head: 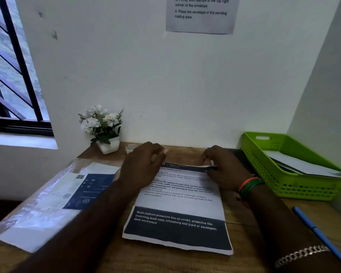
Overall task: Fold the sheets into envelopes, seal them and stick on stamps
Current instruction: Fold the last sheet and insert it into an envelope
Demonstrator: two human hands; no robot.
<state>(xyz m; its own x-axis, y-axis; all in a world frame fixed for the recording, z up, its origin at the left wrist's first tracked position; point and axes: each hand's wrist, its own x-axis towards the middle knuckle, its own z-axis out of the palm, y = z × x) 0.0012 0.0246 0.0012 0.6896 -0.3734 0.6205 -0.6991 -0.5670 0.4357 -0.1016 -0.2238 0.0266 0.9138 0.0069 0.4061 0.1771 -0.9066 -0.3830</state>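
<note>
Both forearms reach forward from the near edge and draw slightly inward toward each other, with the hands well apart at the far end of the reach. The left hand (144, 162) sits knuckles up, its fingers curled down and inward, with the fingertips pointing toward the right. The right hand (223, 166) mirrors it, back of the hand upward, fingers bent under and the thumb tucked in toward the left. Each looks to be pinching something thin between thumb and fingertips, though the fingertips themselves are partly hidden and blurred. The right wrist wears orange and green bands; a silver chain lies farther up that forearm.
</note>
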